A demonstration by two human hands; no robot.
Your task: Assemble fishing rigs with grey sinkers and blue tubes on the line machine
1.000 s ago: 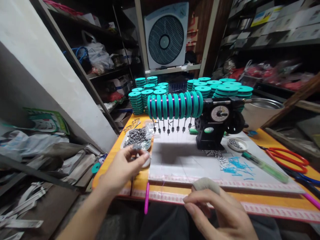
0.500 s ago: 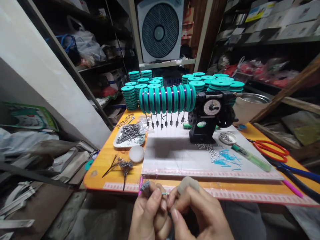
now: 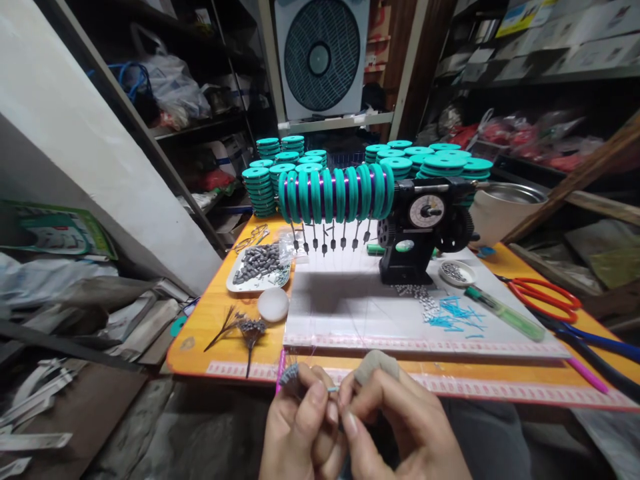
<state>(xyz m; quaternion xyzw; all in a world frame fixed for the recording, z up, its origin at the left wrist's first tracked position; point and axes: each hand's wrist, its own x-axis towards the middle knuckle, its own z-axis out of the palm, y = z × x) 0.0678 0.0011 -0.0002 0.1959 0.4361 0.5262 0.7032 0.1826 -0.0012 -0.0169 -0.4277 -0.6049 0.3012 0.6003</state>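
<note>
Close together at the table's front edge, my left hand (image 3: 303, 430) and my right hand (image 3: 407, 420) are both closed in a pinch. A small pale-blue tube (image 3: 333, 389) pokes out between the left thumb and fingers, toward the right fingertips. Near the left index finger sits a bunch of small grey-blue pieces (image 3: 289, 375) with fine wire ends. A beige finger cover (image 3: 377, 367) is on a right finger. What the right fingertips pinch is too small to make out. Cut blue tubes (image 3: 455, 315) and small silvery pieces (image 3: 425, 303) lie on the white board (image 3: 335, 320).
A black winding machine (image 3: 407, 233) carries a row of teal spools (image 3: 335, 193). Stacked teal spools (image 3: 257, 190) stand behind. At left are a tray of grey weights (image 3: 233, 280) and a white round lid (image 3: 273, 305); at right, red-handled scissors (image 3: 545, 297) and a green-capped tube (image 3: 505, 313).
The hands stay nearly in place, with the right fingertips shifting slightly against the blue tube. The camera view has tilted a little.
</note>
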